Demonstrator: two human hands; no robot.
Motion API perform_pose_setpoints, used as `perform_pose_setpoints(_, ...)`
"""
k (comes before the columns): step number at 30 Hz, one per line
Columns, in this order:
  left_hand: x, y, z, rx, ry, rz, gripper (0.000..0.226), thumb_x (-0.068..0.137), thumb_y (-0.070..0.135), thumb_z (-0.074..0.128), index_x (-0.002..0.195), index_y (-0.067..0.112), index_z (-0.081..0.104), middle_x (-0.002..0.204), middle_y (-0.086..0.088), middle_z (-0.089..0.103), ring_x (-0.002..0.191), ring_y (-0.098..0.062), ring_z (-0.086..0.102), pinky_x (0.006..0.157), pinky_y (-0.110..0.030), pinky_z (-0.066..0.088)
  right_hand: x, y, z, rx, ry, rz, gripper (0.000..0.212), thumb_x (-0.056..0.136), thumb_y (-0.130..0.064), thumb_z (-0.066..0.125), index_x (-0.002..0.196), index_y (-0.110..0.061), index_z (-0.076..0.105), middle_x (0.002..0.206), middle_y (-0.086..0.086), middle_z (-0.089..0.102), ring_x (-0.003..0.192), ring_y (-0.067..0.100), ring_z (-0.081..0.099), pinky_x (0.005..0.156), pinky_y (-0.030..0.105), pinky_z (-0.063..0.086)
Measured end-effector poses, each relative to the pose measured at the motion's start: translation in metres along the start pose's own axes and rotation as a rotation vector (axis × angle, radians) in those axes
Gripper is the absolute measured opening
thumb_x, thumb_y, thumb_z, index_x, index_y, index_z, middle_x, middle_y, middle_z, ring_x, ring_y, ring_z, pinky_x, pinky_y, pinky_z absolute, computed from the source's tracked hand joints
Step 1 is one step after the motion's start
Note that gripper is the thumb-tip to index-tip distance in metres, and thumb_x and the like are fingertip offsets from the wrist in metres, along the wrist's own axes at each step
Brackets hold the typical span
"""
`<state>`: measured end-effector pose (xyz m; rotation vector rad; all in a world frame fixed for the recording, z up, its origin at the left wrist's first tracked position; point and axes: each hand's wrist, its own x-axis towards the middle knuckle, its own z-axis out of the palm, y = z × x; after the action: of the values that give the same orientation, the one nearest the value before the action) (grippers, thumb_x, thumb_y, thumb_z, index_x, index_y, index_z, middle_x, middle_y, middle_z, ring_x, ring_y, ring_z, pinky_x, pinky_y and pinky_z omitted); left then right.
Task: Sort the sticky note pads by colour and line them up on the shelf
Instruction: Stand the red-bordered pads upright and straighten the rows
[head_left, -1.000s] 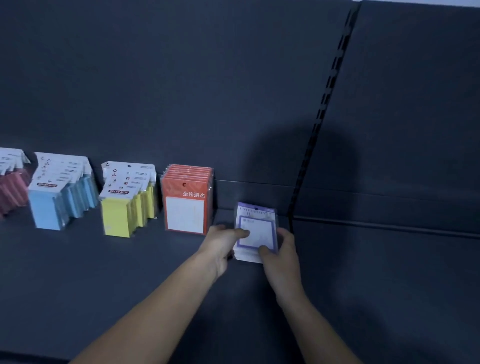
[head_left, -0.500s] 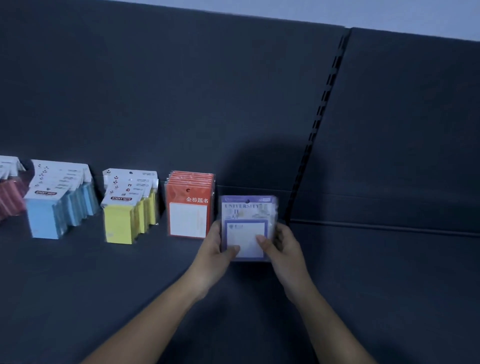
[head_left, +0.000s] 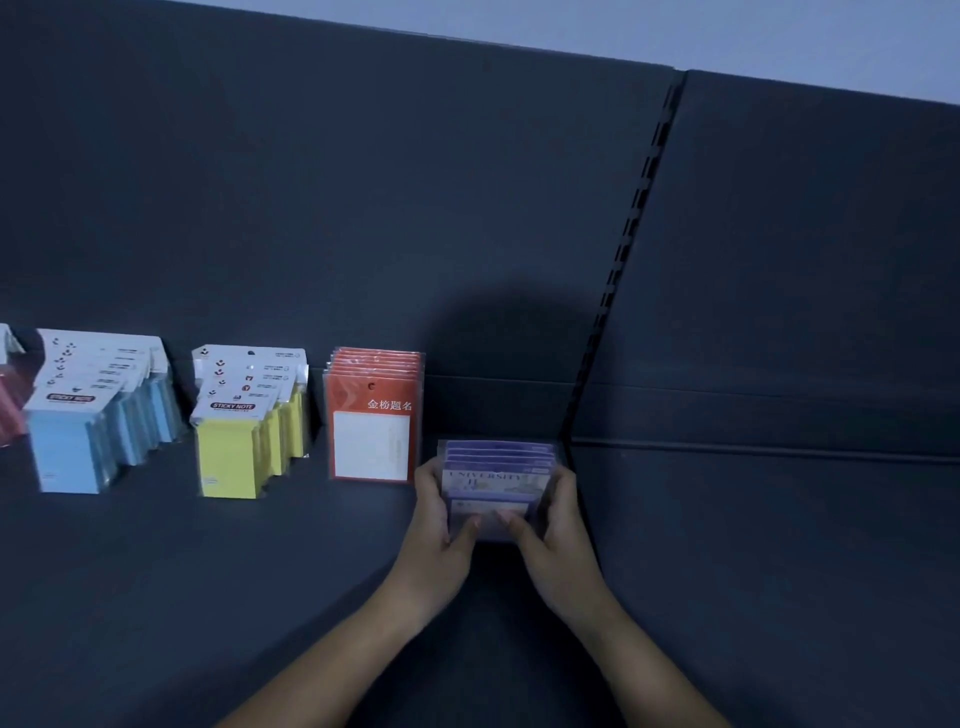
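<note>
The purple pads (head_left: 496, 470) stand upright as a stack on the dark shelf (head_left: 208, 571), just right of the orange pads (head_left: 373, 415) and beside the slotted upright (head_left: 618, 270). The left hand (head_left: 436, 525) and right hand (head_left: 553, 530) grip the stack from either side, thumbs on its front face. Further left stand the yellow pads (head_left: 244, 431), blue pads (head_left: 93, 415) and, at the frame edge, pink pads (head_left: 9, 410).

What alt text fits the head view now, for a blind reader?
The left hand and right hand grip a row of purple pads standing on a dark shelf. To its left stand orange pads, yellow pads, blue pads and pink pads.
</note>
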<state>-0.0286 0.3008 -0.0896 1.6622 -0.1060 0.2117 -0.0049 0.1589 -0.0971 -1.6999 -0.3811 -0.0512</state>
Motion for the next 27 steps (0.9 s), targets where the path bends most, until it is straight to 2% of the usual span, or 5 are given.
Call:
perform_pose_setpoints(6,0.000,-0.005,0.000,-0.058,-0.036,-0.019,0.062,0.084,-0.003,0.062,0.126,0.024,0.026,0.125,0.006,0.049,0.110,0.010,0.051,0.087,-0.007,0.041,-0.002,0.006,-0.005,-0.013,-0.018,0.021,0.060,0.086,0.001,0.061,0.132,-0.021,0.029,0.129,-0.011,0.050,0.120,-0.002,0.049,0.099,0.014,0.039)
perform_pose_setpoints(11,0.005,-0.011,0.002,0.021,-0.030,-0.032,0.054,0.087,-0.007,0.054,0.114,0.033,0.029,0.124,0.009,0.047,0.110,0.015,0.046,0.088,-0.004,0.038,0.003,0.010,-0.005,-0.104,-0.053,0.035,0.051,0.088,0.003,0.056,0.123,-0.028,0.035,0.119,-0.018,0.054,0.111,-0.008,0.052,0.093,0.008,0.039)
perform_pose_setpoints(17,0.012,-0.022,-0.001,0.095,-0.051,-0.029,0.062,0.087,-0.006,0.053,0.119,0.040,0.024,0.126,0.019,0.041,0.115,0.019,0.039,0.092,0.000,0.032,0.010,0.019,-0.008,-0.086,-0.013,0.071,0.044,0.089,-0.005,0.059,0.117,-0.033,0.038,0.120,-0.016,0.054,0.109,-0.009,0.052,0.090,0.007,0.040)
perform_pose_setpoints(23,0.033,-0.025,0.002,0.191,-0.009,0.000,0.063,0.086,-0.003,0.056,0.122,0.041,0.028,0.126,0.015,0.045,0.119,0.008,0.042,0.099,-0.006,0.032,0.030,0.022,-0.009,-0.147,0.049,0.060,0.041,0.088,-0.007,0.061,0.111,-0.036,0.041,0.117,-0.018,0.054,0.105,-0.012,0.052,0.087,0.004,0.039)
perform_pose_setpoints(27,0.049,-0.027,0.009,0.252,0.074,-0.006,0.058,0.086,-0.002,0.055,0.136,0.015,0.033,0.133,-0.001,0.045,0.124,-0.009,0.042,0.107,-0.022,0.033,0.047,0.026,-0.006,-0.171,0.082,0.059,0.045,0.090,-0.009,0.059,0.121,-0.033,0.038,0.119,-0.017,0.053,0.110,-0.006,0.050,0.092,0.008,0.039)
